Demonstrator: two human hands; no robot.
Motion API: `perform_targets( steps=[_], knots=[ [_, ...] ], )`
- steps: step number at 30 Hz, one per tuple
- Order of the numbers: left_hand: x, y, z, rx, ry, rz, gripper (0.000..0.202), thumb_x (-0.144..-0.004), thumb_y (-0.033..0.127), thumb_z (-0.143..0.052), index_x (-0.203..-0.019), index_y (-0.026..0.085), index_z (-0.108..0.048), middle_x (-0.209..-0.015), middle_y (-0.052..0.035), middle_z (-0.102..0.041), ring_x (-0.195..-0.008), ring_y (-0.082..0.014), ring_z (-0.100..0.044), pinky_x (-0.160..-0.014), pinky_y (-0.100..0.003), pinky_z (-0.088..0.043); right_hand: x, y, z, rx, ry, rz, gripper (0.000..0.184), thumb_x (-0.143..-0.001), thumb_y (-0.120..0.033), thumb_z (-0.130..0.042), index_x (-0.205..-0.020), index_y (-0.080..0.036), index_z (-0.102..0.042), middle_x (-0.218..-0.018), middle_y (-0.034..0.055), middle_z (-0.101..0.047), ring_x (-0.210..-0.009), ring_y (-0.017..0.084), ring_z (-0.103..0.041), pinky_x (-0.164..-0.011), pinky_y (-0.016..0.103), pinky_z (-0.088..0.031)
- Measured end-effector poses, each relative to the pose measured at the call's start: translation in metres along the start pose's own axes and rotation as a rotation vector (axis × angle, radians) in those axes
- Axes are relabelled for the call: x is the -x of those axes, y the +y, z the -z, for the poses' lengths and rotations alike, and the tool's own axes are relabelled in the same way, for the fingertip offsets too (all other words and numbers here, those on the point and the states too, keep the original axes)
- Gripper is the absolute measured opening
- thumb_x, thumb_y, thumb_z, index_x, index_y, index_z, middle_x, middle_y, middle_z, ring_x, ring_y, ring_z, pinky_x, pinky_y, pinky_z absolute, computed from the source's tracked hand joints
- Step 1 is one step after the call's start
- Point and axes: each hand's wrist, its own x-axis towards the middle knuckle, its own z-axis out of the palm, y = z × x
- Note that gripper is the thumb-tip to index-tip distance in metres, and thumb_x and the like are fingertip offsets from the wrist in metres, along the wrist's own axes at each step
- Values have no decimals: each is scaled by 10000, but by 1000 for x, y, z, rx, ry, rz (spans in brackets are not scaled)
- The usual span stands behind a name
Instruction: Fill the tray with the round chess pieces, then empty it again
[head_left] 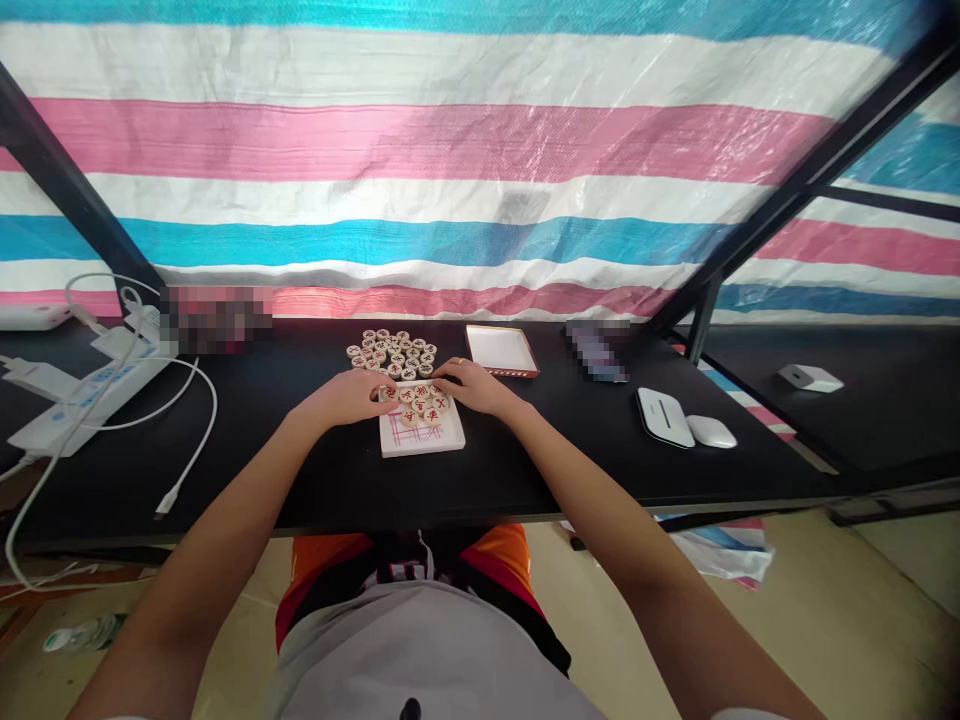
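Observation:
A small white board with red lines lies on the black table in front of me. Several round wooden chess pieces with red characters sit on its far half. A loose pile of more pieces lies just beyond it. My left hand rests at the board's far left corner, fingers curled against the pieces there. My right hand is at the far right corner, fingertips touching pieces. What either hand pinches is too small to name.
A shallow red-rimmed box lid lies right of the pile. White power strips and cables fill the left side. A white device and a white mouse lie to the right. A striped tarp hangs behind.

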Motion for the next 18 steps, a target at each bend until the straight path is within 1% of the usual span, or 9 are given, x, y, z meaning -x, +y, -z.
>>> perform_targets(
  steps=[2, 5, 8, 11, 14, 16, 18],
  knots=[
    [0, 1, 0, -13, -9, -23, 438, -845, 537, -473, -1082, 233, -681, -872, -31, -655, -762, -175, -584, -632, -246, -370, 0, 0, 0, -5, -1, -10, 223, -912, -282, -525, -1012, -180, -697, -1015, 84, -653, -961, 201, -612, -910, 354, -470],
    [1, 1, -1, -31, -12, -65, 428, -847, 529, -480, -1090, 245, -690, -934, -33, -664, -834, -184, -595, -701, -247, -396, 0, 1, -1, -10, 2, -8, 225, -913, -285, -524, -1012, -178, -696, -1014, 86, -652, -954, 200, -615, -908, 354, -471],
    [0, 1, -2, -55, 20, -49, 433, -836, 516, -496, -1121, 237, -665, -977, -35, -667, -878, -199, -598, -733, -254, -406, 0, 1, 0, -6, 3, 0, 225, -912, -284, -526, -1013, -176, -697, -1012, 88, -652, -949, 200, -614, -904, 354, -472],
    [-1, 2, -3, -88, 48, 29, 436, -824, 519, -498, -1107, 227, -654, -941, -41, -666, -873, -212, -602, -709, -261, -404, 0, 0, 0, -7, -1, -3, 224, -914, -280, -526, -1011, -178, -700, -1010, 88, -655, -945, 199, -615, -901, 352, -473],
    [-3, 1, -5, -72, 16, 84, 420, -804, 535, -508, -1037, 223, -665, -847, -34, -657, -798, -208, -607, -638, -260, -384, 0, -1, 0, -10, -1, -7, 226, -914, -285, -528, -1006, -175, -703, -1004, 88, -655, -942, 197, -617, -903, 345, -471],
    [-4, 0, -6, -46, -1, 86, 399, -790, 532, -525, -999, 222, -667, -806, -26, -647, -754, -198, -601, -603, -256, -367, 0, -1, 0, -11, 2, -6, 230, -914, -295, -529, -1009, -179, -704, -1009, 87, -653, -948, 197, -616, -905, 344, -470],
    [-5, -2, -7, -36, 9, 59, 377, -786, 521, -534, -975, 223, -669, -787, -21, -636, -733, -189, -591, -593, -253, -358, 0, 0, 0, -11, 2, -3, 235, -916, -300, -524, -1015, -183, -703, -1016, 86, -652, -958, 197, -613, -912, 345, -468]
  ],
)
